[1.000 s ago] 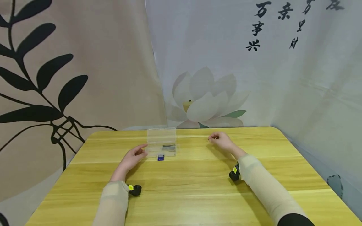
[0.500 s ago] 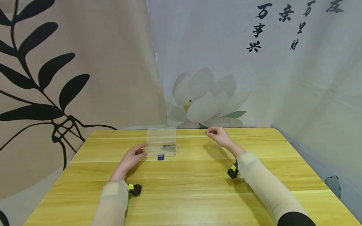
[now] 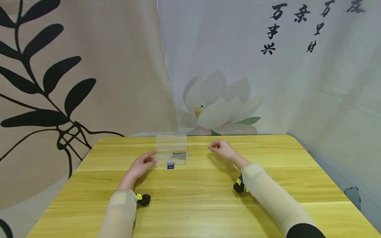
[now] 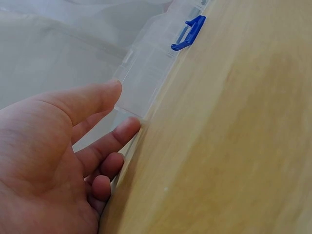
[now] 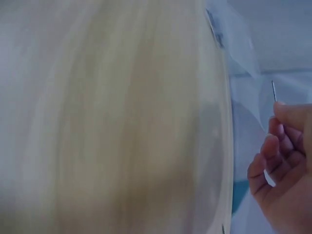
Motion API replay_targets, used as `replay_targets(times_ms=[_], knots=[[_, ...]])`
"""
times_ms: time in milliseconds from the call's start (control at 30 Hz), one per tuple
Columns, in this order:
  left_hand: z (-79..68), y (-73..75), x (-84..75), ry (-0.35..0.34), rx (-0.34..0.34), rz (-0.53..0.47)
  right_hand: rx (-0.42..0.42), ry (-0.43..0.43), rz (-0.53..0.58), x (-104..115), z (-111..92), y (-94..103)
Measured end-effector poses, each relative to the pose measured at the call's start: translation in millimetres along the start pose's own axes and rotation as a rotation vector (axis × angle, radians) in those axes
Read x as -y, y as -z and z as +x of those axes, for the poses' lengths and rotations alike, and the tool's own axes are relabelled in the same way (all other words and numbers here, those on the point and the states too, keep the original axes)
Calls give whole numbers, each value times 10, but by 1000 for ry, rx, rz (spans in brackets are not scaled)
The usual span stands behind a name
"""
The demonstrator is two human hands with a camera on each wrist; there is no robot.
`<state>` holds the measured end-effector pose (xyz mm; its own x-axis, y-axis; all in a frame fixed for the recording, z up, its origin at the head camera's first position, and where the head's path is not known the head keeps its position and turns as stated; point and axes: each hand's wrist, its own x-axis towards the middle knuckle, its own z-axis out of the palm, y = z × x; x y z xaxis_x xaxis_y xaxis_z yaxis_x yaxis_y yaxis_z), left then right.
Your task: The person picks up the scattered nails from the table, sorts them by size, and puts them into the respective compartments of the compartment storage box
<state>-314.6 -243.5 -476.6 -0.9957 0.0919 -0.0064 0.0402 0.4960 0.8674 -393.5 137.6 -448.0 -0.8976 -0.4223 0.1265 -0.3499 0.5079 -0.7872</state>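
A clear plastic box (image 3: 162, 160) stands near the table's far edge, its see-through lid (image 3: 171, 142) raised at the back. A blue latch (image 4: 190, 34) sits on the front side. Thin dark pieces (image 3: 179, 154) lie in the right part of the box; their kind is too small to tell. My left hand (image 3: 143, 166) touches the box's left end with thumb and fingertips, fingers relaxed. To the right of the box, my right hand (image 3: 223, 149) pinches a thin metal pin (image 5: 274, 91) between thumb and forefinger, its free end sticking out.
The wooden table (image 3: 190, 201) stretches in front of the box. Behind its far edge hangs a printed cloth (image 3: 128, 76). A small dark sliver (image 5: 223, 228) shows at the table edge in the right wrist view, too blurred to identify.
My right hand rose slightly toward the far edge, then came down and left toward the box, with the pin in its fingertips. My left hand and the box have kept their place.
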Motion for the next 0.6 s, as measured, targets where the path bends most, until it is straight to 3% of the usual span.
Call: replay_targets(times_ms=[333,600], knots=[[1,-10,-3,-1,-2,-5,59,89,-70,220,142,-494],[-44,9,-81,2,-7,-20,89,125,-68,364,249,-754]])
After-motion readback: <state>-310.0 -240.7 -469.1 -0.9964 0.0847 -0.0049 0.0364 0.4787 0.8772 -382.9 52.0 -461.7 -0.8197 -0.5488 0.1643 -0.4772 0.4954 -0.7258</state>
